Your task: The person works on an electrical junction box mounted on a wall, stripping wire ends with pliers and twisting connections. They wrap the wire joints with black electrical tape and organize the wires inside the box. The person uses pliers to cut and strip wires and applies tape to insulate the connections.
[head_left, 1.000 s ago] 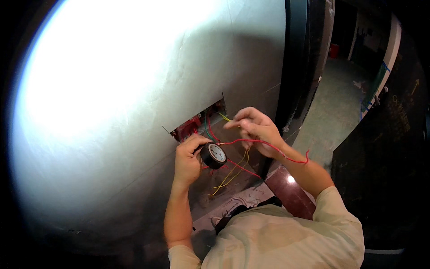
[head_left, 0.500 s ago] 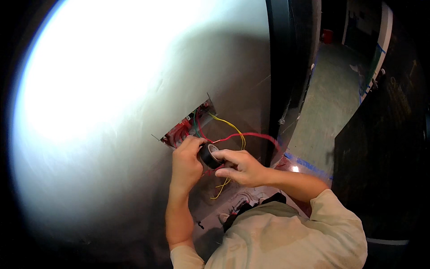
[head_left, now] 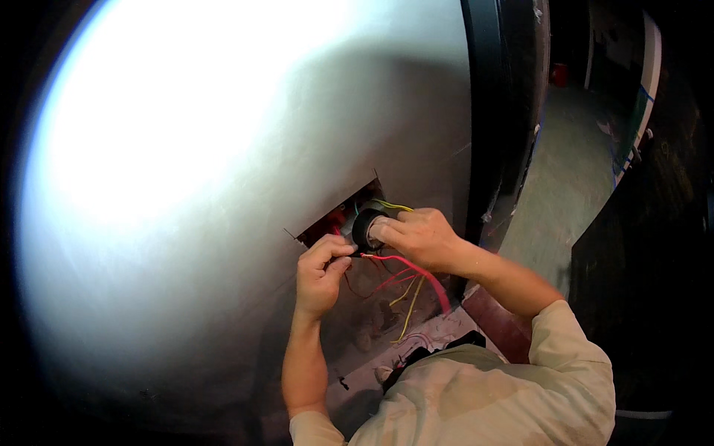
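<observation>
I'm working w/ both hands just in front of the wall opening (head_left: 318, 232), a slanted cut in the gray wall (head_left: 223, 282). My L hand (head_left: 320, 273) is pinching, thumb & finger together, on a dark strip (head_left: 357, 256), prob. tape, just beside the bare end of the red wire (head_left: 406, 263); can't tell if the wire itself is in the pinch. My R hand (head_left: 422, 236) is clamping on the black tape roll (head_left: 361, 232), fingers curling into its hole. The roll is sitting upright between my hands, near the opening's lower R edge. The red wire is looping out under my R hand & hanging down, its far end blurring. A yellow wire (head_left: 394, 205) is running from the opening to behind my R hand; yellow tails (head_left: 413, 305) are dangling below.

Step in hand, I'm judging: winding tape on the joint at the red wire's end. Next move is calling for a firm L pinch, tape pulling taut, & the roll passing round w/o snagging nearby wires.
</observation>
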`<move>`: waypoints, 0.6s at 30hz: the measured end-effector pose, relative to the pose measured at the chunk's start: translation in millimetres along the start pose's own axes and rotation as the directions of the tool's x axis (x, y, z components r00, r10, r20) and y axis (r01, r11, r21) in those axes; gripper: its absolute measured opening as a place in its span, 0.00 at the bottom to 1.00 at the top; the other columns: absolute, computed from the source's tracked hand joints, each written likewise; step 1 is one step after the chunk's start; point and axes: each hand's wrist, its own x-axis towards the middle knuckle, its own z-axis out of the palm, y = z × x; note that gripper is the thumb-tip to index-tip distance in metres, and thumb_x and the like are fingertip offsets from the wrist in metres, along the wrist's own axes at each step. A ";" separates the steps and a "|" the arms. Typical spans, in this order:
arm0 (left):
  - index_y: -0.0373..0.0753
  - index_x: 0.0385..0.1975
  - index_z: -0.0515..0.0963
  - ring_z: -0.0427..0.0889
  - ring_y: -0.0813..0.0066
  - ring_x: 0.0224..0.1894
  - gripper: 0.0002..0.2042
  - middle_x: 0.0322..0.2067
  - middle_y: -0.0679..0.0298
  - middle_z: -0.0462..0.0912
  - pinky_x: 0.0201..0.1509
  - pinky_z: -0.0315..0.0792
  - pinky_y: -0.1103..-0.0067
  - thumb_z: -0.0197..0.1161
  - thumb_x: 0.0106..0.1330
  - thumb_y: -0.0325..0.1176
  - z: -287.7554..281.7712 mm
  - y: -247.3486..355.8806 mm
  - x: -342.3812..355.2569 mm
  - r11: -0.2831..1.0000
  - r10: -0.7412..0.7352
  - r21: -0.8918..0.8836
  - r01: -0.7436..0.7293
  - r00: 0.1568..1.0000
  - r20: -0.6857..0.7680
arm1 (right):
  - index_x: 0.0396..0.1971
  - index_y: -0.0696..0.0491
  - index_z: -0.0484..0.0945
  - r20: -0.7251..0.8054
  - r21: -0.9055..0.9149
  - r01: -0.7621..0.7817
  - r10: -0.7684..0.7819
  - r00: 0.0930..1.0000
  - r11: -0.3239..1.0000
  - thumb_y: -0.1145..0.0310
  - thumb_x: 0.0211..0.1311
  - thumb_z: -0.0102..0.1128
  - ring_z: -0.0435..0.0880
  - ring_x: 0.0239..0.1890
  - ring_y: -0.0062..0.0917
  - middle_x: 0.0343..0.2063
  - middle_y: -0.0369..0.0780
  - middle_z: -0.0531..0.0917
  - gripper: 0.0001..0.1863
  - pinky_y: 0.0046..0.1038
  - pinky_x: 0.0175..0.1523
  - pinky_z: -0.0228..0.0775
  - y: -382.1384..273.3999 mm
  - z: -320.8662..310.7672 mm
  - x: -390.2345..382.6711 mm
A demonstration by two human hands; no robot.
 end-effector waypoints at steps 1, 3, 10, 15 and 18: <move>0.27 0.36 0.83 0.81 0.76 0.40 0.07 0.39 0.62 0.82 0.43 0.75 0.80 0.62 0.61 0.12 2.5 2.4 1.3 0.999 0.019 0.035 -0.018 1.000 -0.023 | 0.50 0.45 0.75 0.034 -0.007 0.051 -0.051 0.998 0.999 0.67 0.64 0.62 0.89 0.36 0.36 0.42 0.36 0.87 0.14 0.37 0.36 0.80 4.8 -6.1 6.2; 0.27 0.36 0.81 0.80 0.75 0.34 0.08 0.34 0.60 0.80 0.39 0.75 0.80 0.61 0.60 0.10 4.8 4.1 2.8 0.990 0.079 0.117 -0.077 0.997 -0.013 | 0.49 0.46 0.75 0.133 0.217 -0.070 0.041 0.990 0.974 0.72 0.65 0.60 0.89 0.35 0.34 0.44 0.38 0.86 0.14 0.37 0.36 0.80 18.4 -4.6 11.3; 0.29 0.28 0.75 0.78 0.76 0.29 0.07 0.26 0.63 0.78 0.34 0.72 0.78 0.58 0.57 0.09 20.5 5.5 6.4 0.982 0.093 0.176 -0.073 0.989 -0.111 | 0.50 0.54 0.70 0.652 0.755 -0.650 0.001 0.758 -0.086 0.84 0.64 0.58 0.72 0.18 0.14 0.39 0.39 0.81 0.17 0.19 0.22 0.61 24.3 -64.0 46.2; 0.31 0.42 0.79 0.84 0.46 0.37 0.08 0.36 0.50 0.83 0.43 0.79 0.67 0.63 0.65 0.16 31.8 6.0 14.3 0.851 0.298 0.475 -0.223 0.951 -0.087 | 0.53 0.55 0.68 0.795 0.607 -0.778 -0.144 0.590 0.163 0.82 0.59 0.57 0.76 0.19 0.20 0.38 0.42 0.81 0.22 0.25 0.24 0.66 -10.3 -114.8 58.4; 0.31 0.43 0.80 0.85 0.49 0.38 0.07 0.36 0.50 0.83 0.44 0.78 0.67 0.62 0.67 0.17 29.9 10.7 16.8 0.920 0.200 0.355 -0.169 0.978 -0.052 | 0.53 0.57 0.68 0.655 0.618 -0.377 -0.187 0.732 0.689 0.78 0.61 0.58 0.85 0.25 0.36 0.41 0.50 0.82 0.20 0.38 0.34 0.75 -31.0 -96.2 27.4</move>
